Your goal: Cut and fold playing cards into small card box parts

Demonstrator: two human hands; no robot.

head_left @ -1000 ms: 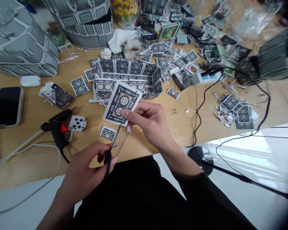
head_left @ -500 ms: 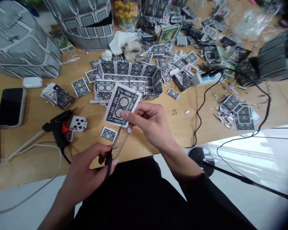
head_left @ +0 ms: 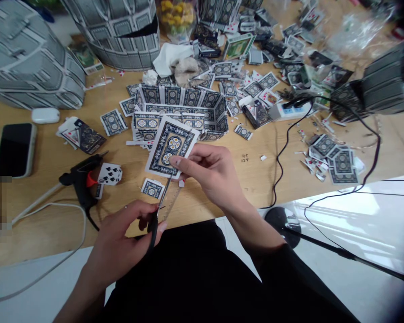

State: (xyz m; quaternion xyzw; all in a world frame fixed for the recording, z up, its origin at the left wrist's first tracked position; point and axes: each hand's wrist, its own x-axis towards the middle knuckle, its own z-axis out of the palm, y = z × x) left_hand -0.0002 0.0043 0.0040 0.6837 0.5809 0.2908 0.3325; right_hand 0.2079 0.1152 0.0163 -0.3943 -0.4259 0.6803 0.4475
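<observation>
My right hand (head_left: 215, 175) pinches a playing card (head_left: 170, 146), its patterned back facing up, thumb on top and fingers beneath. In my left hand (head_left: 128, 235) is a pair of scissors (head_left: 154, 224) with black handles; the blades point up and meet the card's lower edge near my right thumb. Below the card, a smaller cut card piece (head_left: 152, 189) lies on the table beside a clear ruler (head_left: 172, 204). Just behind the held card stands an open box built from cards (head_left: 182, 96), partly hidden by it.
A black glue gun (head_left: 82, 179) lies at the left near a phone (head_left: 16, 150) and a white earbud case (head_left: 46, 115). Large card-built forms (head_left: 30, 58) stand at the back left. Card piles and a power strip (head_left: 291, 111) with black cables spread to the right.
</observation>
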